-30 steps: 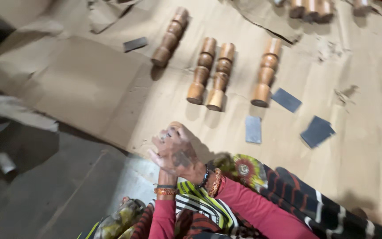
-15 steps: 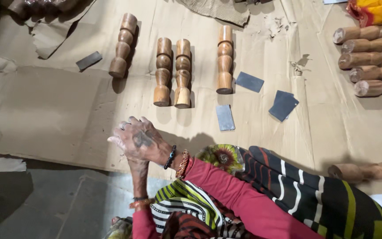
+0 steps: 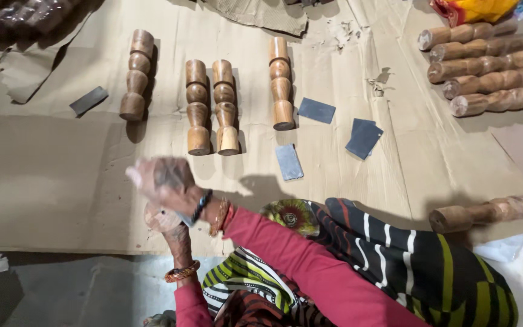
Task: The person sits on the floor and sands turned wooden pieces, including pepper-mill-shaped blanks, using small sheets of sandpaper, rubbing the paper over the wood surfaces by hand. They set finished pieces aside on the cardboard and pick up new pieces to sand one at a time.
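Lying beside turned wooden legs (image 3: 197, 106), grey sandpaper rectangles (image 3: 289, 161) on brown cardboard (image 3: 43, 163).

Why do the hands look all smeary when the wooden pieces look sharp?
In the head view, the right hand is smeared by motion blur over the left hand, which grips a round wooden piece; the turned wooden legs lying on the cardboard are sharp, with soft shadows beside them.

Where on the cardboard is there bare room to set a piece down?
Widest bare cardboard lies left of the hands, below the leftmost turned wooden leg. Another strip runs between the sandpaper squares and the stacked legs. Crowded: the middle row of legs.
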`<move>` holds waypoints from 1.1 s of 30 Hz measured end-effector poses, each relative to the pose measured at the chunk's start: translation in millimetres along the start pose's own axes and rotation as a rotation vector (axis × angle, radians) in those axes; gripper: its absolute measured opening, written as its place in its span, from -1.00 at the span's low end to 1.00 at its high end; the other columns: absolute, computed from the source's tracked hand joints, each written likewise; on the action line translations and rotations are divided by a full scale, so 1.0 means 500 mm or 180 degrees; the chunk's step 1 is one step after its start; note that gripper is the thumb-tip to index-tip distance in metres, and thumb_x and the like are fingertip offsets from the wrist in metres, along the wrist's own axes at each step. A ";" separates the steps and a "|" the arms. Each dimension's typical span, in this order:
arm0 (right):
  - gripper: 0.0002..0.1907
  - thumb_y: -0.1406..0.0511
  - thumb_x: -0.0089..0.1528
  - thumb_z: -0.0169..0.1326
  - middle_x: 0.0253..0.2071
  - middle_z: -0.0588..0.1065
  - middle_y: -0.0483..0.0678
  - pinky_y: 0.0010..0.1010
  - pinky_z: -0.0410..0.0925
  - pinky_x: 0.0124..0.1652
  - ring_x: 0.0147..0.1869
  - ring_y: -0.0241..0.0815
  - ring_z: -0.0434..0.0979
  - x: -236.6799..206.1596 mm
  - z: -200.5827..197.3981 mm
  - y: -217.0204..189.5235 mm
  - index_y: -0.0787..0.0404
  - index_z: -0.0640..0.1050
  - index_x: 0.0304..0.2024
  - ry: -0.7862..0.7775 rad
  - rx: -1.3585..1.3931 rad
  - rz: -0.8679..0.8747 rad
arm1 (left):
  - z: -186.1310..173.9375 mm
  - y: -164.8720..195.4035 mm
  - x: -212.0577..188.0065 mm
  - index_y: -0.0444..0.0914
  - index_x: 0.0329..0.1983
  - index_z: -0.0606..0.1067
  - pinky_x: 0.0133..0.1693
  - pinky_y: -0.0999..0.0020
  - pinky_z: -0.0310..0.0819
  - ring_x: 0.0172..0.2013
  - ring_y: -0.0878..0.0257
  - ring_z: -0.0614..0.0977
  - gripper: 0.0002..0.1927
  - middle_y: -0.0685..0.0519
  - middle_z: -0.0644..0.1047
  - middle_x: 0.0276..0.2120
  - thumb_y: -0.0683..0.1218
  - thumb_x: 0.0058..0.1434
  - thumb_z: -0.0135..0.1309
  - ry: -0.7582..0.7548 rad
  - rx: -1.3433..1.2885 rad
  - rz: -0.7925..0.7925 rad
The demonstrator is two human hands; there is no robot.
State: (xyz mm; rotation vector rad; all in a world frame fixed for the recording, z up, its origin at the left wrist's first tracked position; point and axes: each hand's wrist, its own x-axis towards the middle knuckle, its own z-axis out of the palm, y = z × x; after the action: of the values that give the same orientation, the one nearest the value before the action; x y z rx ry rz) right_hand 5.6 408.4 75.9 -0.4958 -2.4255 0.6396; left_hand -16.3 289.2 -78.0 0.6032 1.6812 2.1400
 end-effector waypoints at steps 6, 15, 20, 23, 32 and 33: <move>-0.62 0.04 0.29 0.04 -0.34 0.58 0.18 -0.07 0.44 -0.19 -0.24 0.14 0.61 -0.092 0.034 0.252 0.23 0.59 -0.23 -0.0240 0.0419 0.1823 | -0.022 0.032 0.003 -0.34 0.30 0.39 0.24 0.26 0.48 0.16 0.17 0.54 -0.49 -0.05 0.49 0.18 -0.22 0.29 0.19 0.0168 -0.0496 -0.0208; -0.33 0.00 0.32 -0.16 0.45 0.36 0.09 -0.10 0.07 0.42 0.52 0.05 0.26 -0.288 -0.118 0.575 0.17 0.39 0.40 0.0411 -0.1341 0.3368 | -0.013 0.029 0.036 -0.34 0.29 0.40 0.15 0.26 0.59 0.09 0.18 0.57 -0.28 -0.04 0.51 0.14 -0.26 0.06 0.41 0.0166 -0.0166 -0.0085; -0.17 -0.07 0.23 -0.06 0.46 0.14 0.22 0.13 -0.13 0.31 0.51 0.19 -0.02 -0.357 -0.192 0.597 0.42 0.30 0.34 0.0650 -0.1903 0.3406 | 0.003 0.031 0.067 -0.36 0.27 0.40 0.08 0.26 0.61 0.03 0.17 0.60 -0.29 -0.04 0.53 0.07 -0.21 0.05 0.43 0.0162 -0.0217 -0.0039; -0.29 -0.08 0.33 -0.19 0.53 0.12 0.09 0.07 -0.19 0.46 0.62 0.07 -0.08 -0.362 -0.202 0.602 0.27 0.37 0.33 0.0067 -0.1288 0.3959 | 0.003 0.046 0.067 -0.38 0.28 0.40 0.13 0.26 0.60 0.07 0.15 0.59 -0.28 -0.06 0.53 0.10 -0.20 0.09 0.47 0.0029 0.0122 0.0083; -0.18 -0.03 0.28 -0.05 0.56 0.02 0.15 0.00 -0.22 0.48 0.62 0.10 -0.14 -0.374 -0.163 0.621 0.33 0.19 0.44 0.0200 -0.1399 0.3849 | 0.011 0.067 0.064 -0.35 0.31 0.38 0.16 0.26 0.60 0.10 0.16 0.58 -0.21 -0.05 0.53 0.12 -0.20 0.02 0.49 0.0024 0.0195 -0.0027; -0.19 -0.03 0.30 -0.04 0.56 0.04 0.15 -0.01 -0.21 0.50 0.64 0.11 -0.12 -0.375 -0.159 0.619 0.32 0.21 0.44 0.0310 -0.1350 0.3875 | 0.012 0.065 0.065 -0.35 0.31 0.38 0.16 0.25 0.60 0.10 0.16 0.58 -0.21 -0.05 0.53 0.12 -0.21 0.02 0.50 0.0010 0.0209 -0.0047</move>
State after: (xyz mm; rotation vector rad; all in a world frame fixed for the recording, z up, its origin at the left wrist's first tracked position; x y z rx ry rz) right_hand 259.3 597.9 -116.3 -2.1631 -1.9348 0.4935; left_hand -41.3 303.5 -41.6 0.6043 1.7580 2.0837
